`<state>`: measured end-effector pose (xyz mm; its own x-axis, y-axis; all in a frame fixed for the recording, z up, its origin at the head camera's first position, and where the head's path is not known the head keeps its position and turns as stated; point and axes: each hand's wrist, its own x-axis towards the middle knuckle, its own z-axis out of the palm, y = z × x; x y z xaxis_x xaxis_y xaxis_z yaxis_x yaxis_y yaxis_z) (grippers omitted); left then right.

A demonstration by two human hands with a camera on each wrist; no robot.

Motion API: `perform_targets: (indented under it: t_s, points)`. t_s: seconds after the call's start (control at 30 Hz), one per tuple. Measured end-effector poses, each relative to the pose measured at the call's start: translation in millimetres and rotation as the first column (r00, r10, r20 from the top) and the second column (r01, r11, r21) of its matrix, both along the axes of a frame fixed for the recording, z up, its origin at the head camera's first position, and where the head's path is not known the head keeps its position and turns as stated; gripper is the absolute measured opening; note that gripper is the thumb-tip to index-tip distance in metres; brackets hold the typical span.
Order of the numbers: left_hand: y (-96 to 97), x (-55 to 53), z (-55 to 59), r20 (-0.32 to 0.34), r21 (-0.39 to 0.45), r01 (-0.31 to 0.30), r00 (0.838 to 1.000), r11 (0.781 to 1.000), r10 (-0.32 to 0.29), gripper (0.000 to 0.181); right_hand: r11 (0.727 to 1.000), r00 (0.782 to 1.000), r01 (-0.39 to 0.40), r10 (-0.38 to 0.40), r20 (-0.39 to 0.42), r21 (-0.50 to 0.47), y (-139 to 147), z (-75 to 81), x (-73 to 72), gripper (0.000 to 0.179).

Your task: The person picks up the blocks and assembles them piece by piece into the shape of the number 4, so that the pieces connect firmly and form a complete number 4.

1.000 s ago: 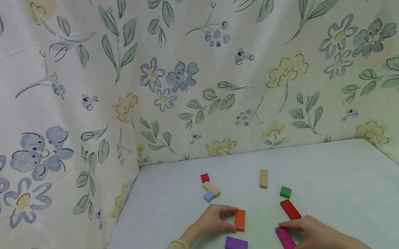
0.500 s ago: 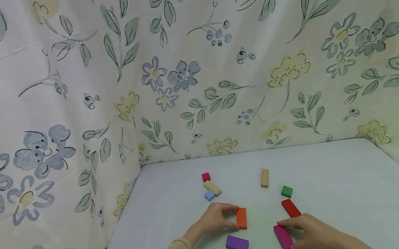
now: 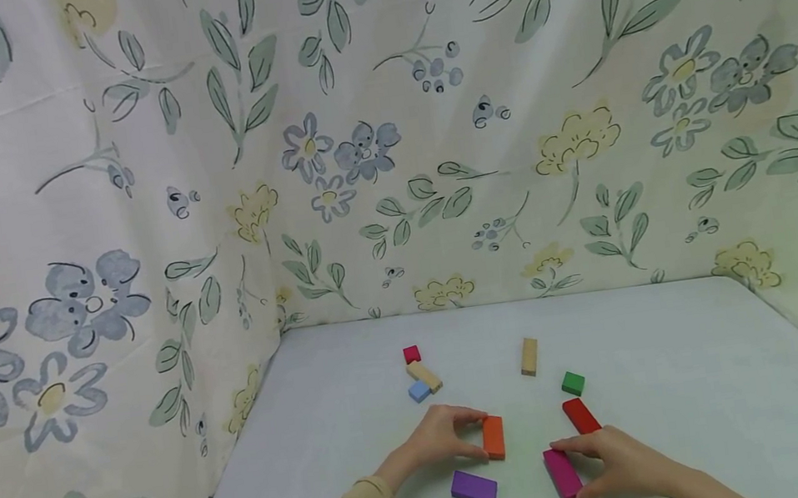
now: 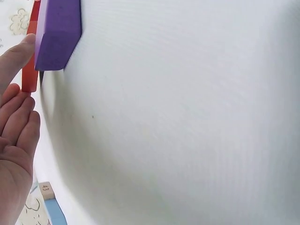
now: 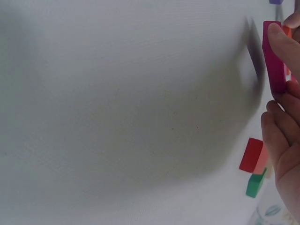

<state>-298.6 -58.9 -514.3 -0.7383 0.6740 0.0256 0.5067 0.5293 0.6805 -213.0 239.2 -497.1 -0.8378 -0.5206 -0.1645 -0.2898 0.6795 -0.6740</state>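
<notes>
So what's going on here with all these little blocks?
At a white table, someone's left hand pinches an orange block and their right hand pinches a magenta block, with a gap between the two. A purple block lies nearby, untouched; a red block and a green block lie farther back.

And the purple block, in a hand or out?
Out: the purple block lies on the table, apart from the left hand and right hand.

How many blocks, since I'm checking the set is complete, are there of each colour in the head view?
Red blocks: 2
Plain wood blocks: 2
Orange block: 1
Magenta block: 1
Purple block: 1
Green block: 1
Light blue block: 1
Total: 9
</notes>
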Motion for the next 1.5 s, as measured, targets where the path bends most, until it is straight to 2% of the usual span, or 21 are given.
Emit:
perform_targets:
  t_s: [0.13, 0.67, 0.9, 1.3, 1.5]
  points:
    - [4.4, 0.8, 0.5, -0.011, 0.005, 0.011, 1.000, 1.000, -0.011, 0.055, 1.000, 1.000, -0.005, 0.005, -0.001, -0.003, -1.0, 0.2, -0.9, 0.066]
    - [21.1, 2.4, 1.3, 0.024, -0.008, 0.003, 1.000, 1.000, -0.003, 0.055, 1.000, 0.999, -0.018, 0.019, -0.039, 0.009, -5.0, 1.8, 1.4, 0.067]
    - [26.6, 2.5, 1.3, 0.005, -0.004, 0.025, 1.000, 1.000, -0.025, 0.052, 1.000, 0.999, -0.025, 0.026, -0.045, 0.011, -6.5, 2.4, 1.6, 0.067]
    - [34.8, -0.9, 3.8, -0.035, -0.048, 0.049, 0.998, 0.998, -0.050, 0.053, 0.999, 0.998, -0.041, 0.042, -0.048, 0.009, -11.0, 2.9, -0.2, 0.065]
    - [38.5, -0.6, 7.5, -0.015, -0.075, 0.036, 0.999, 0.997, -0.037, 0.053, 0.999, 0.997, -0.050, 0.050, -0.051, -0.001, -13.7, 3.0, -0.1, 0.064]
